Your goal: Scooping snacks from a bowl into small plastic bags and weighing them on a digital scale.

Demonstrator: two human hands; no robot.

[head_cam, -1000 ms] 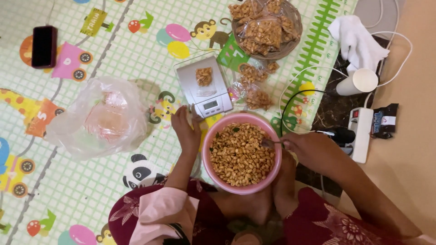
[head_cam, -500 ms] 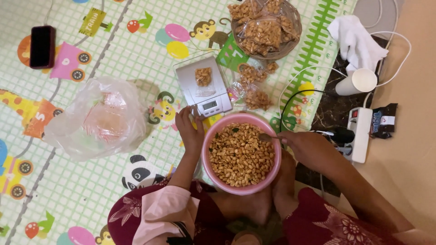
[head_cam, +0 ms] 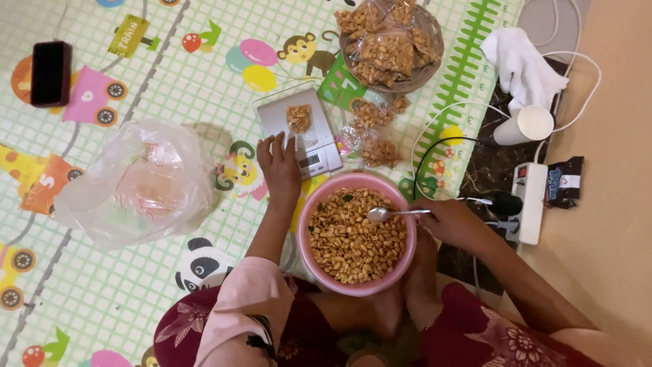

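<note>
Setting: a home floor used as a small food-packing station. Indicators: a children's play mat printed with cartoon animals and trains covers the floor; a kitchen scale, a pink bowl of peanuts and a basket of filled bags sit on it. A power strip lies alongside.

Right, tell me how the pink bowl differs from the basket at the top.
The pink bowl holds loose peanuts; the basket holds peanuts sealed in small clear bags. The bowl is smooth pink plastic at the person's lap; the basket is brown, farther up the mat. Both are round and full.
</note>
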